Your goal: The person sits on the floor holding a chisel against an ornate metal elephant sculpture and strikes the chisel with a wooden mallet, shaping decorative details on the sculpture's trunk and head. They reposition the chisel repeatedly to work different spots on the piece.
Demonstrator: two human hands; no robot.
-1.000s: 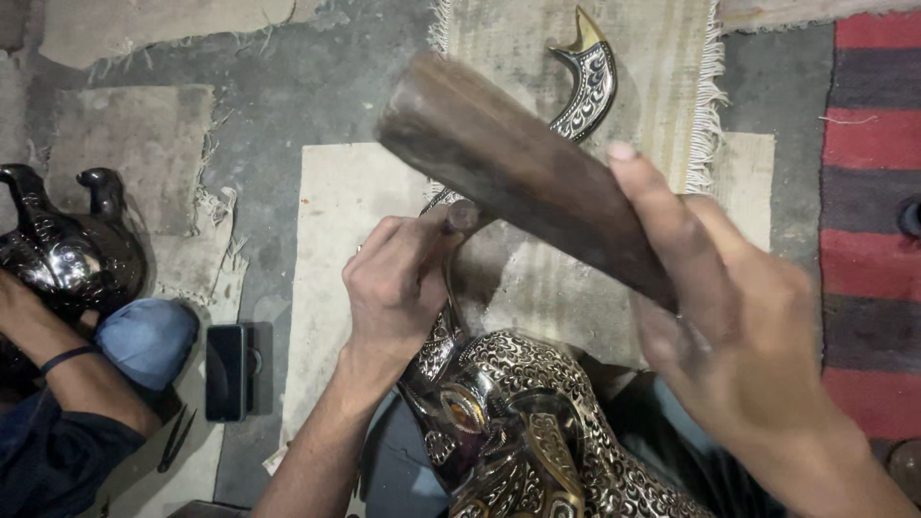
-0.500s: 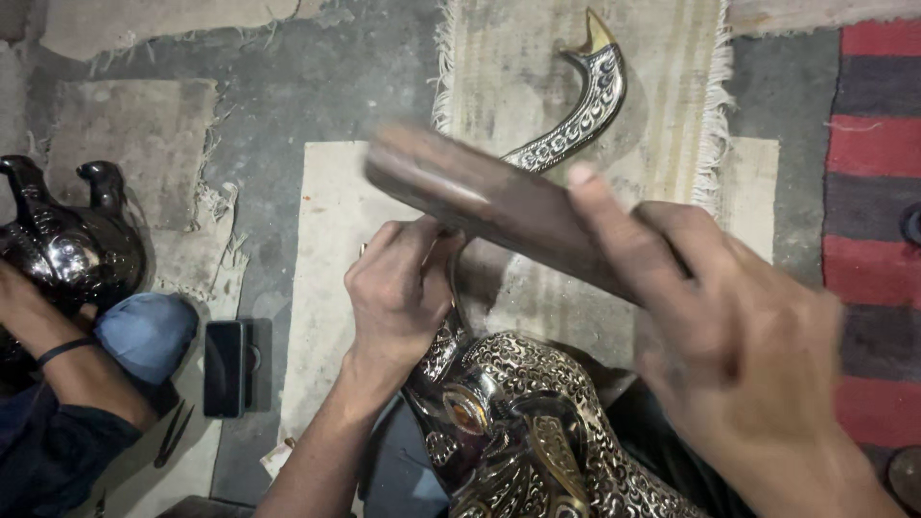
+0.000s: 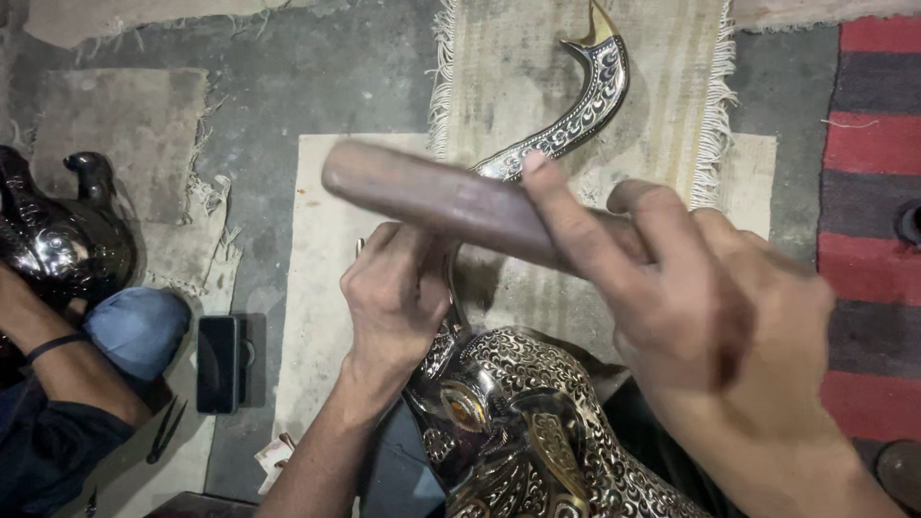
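- The right hand (image 3: pixel 715 317) is wrapped around one end of a dark wooden block (image 3: pixel 451 203), thumb and forefinger laid along its upper face, the other fingers curled beneath it. The block juts out to the left, raised above the other hand and slightly blurred.
- The left hand (image 3: pixel 398 297) is bunched with fingers drawn together, pinching a thin metal tool (image 3: pixel 451 288) that runs down towards the work; the tool's tip is hidden behind the fingers.
- Beneath both hands, low in the middle of the view, sits an ornate metal vessel (image 3: pixel 537 432), dark with raised silver scrollwork and a gold-toned patch. It rests in the person's lap, touching the left hand's heel.
- A curved ornamented spout piece (image 3: pixel 576 115) with a gold tip lies on a fringed beige mat (image 3: pixel 662 125), well apart from the hands.
- At the left edge another person's forearm (image 3: pixel 58 355) holds a dark polished vessel (image 3: pixel 58 240).
- A black phone (image 3: pixel 219 363) lies on the grey floor (image 3: pixel 317 86) near that person's blue-clad knee (image 3: pixel 139 331).
- A red striped rug (image 3: pixel 868 192) runs along the right side.
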